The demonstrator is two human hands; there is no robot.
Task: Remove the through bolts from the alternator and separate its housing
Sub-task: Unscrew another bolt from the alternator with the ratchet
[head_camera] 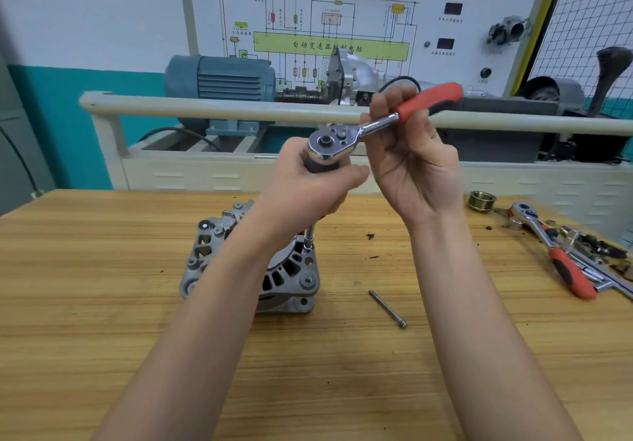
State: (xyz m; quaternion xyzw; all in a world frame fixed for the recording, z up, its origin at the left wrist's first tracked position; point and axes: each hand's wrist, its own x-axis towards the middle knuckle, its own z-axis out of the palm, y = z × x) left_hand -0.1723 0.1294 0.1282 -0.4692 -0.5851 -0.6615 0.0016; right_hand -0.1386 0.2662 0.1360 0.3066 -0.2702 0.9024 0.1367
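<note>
Lying loose on the wooden workbench [102,355] just right of the alternator [219,262]: 1 removed through bolt [387,309], head end nearest, shank angled away to the left. Standing on the bench at mid-depth, the alternator itself, grey finned housing with vent slots facing up, mounting ears on its left side, partly hidden behind the left forearm. Rising from the alternator's right rear edge: a slim chrome extension bar [310,233], its lower end seated on a bolt head at the housing rim. Gripping the dark upper part of that bar above the alternator: left hand [308,187], fingers curled round it. Sitting on top of the bar: the chrome head of a ratchet wrench [376,125], red handle reaching up and right. Holding that handle just right of the head: right hand [411,166], palm toward the camera, fingers wrapped behind the shaft. Well right of the alternator, near the bench's far edge: a brass-coloured grooved pulley [482,200], then a second red-handled ratchet [551,252] among loose chrome tools. Beyond the alternator, behind the bench: a cream rail [205,106], a blue electric motor [219,79], a gearbox [349,70] and a wiring-diagram board [308,12].
</note>
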